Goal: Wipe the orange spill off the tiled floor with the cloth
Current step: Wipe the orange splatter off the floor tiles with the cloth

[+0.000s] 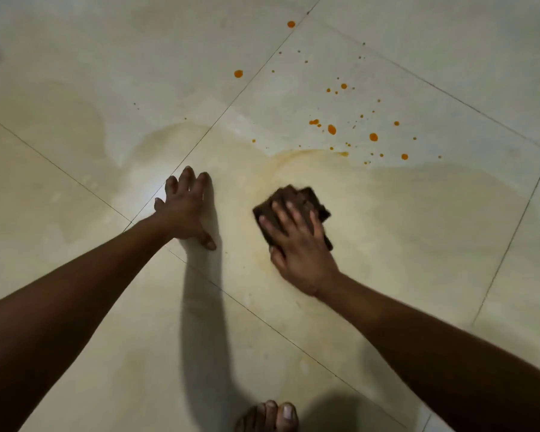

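My right hand (pixel 296 244) presses a dark brown folded cloth (pixel 309 202) flat on the pale tiled floor (pixel 418 244); the cloth looks blurred. Orange drops (pixel 331 129) lie scattered on the tile beyond the cloth, toward the upper right, with single larger drops (pixel 238 73) farther off. A faint orange smear (pixel 293 157) arcs across the tile just ahead of the cloth. My left hand (pixel 186 210) rests flat on the floor to the cloth's left, fingers spread, holding nothing.
Thin grout lines (pixel 200 145) cross the floor diagonally. Wet, yellowish streaks cover the tiles around both hands. The toes of a bare foot (pixel 268 416) show at the bottom edge. The arms cast a dark shadow (pixel 206 322) on the near tile.
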